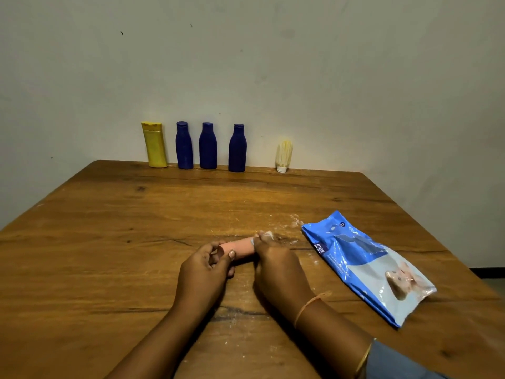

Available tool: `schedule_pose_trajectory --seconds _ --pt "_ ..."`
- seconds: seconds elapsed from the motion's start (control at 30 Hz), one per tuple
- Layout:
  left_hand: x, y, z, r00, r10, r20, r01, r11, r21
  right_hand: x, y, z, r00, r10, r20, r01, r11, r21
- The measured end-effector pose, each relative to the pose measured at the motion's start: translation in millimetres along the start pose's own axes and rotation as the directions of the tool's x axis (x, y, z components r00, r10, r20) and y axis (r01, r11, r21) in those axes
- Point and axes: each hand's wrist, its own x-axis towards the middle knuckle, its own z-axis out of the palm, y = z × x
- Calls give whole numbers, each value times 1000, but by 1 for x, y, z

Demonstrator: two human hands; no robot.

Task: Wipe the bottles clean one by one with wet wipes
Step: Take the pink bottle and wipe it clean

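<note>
Left hand (203, 266) fingers (231, 254) grip pink bottle (239, 248), long axis L-R; right hand (276, 265) fingers (261, 238) pinch wipe (267, 233) on its R end.

A grained, matt wooden table (136, 228) dusted with white powder; a glossy, crinkled plastic wet-wipes pack (366, 266); three matt blue plastic bottles (208, 147); a matt plastered wall (328, 77).

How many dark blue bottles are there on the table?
3 blue bottles, upright along the far edge of the table: one beside the yellow bottle, one in the middle, one nearest the cream bottle. None seems hidden.
</note>
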Motion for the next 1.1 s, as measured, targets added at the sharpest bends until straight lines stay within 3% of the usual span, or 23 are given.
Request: schedule_pose_trajectory --seconds 0.13,0.2,0.43,0.67,0.77,0.93,1.1 --pt "0 0 -2 1000 3 9 -3 1000 -5 -13 -13 5 979 -202 10 203 979 -4" --pt "0 -1 -2 1000 2 16 -2 1000 3 -9 -1 2 973 -230 -5 230 973 -34" --pt "1 -2 1 1000 16 4 -16 1000 27 14 10 -11 999 15 -36 -13 999 46" --pt "1 -1 0 1000 -26 5 26 999 -44 -4 -6 -5 983 -185 18 185 983 -15" --pt "0 2 1 997 -70 18 71 994 -86 6 7 -15 995 -103 13 103 995 7" --pt "-1 6 0 999 21 -38 -18 996 87 23 -3 -25 996 -47 76 47 999 -8" --pt "-8 13 -4 993 -29 111 43 991 -126 33 -7 -22 992 28 124 -20 998 -60"
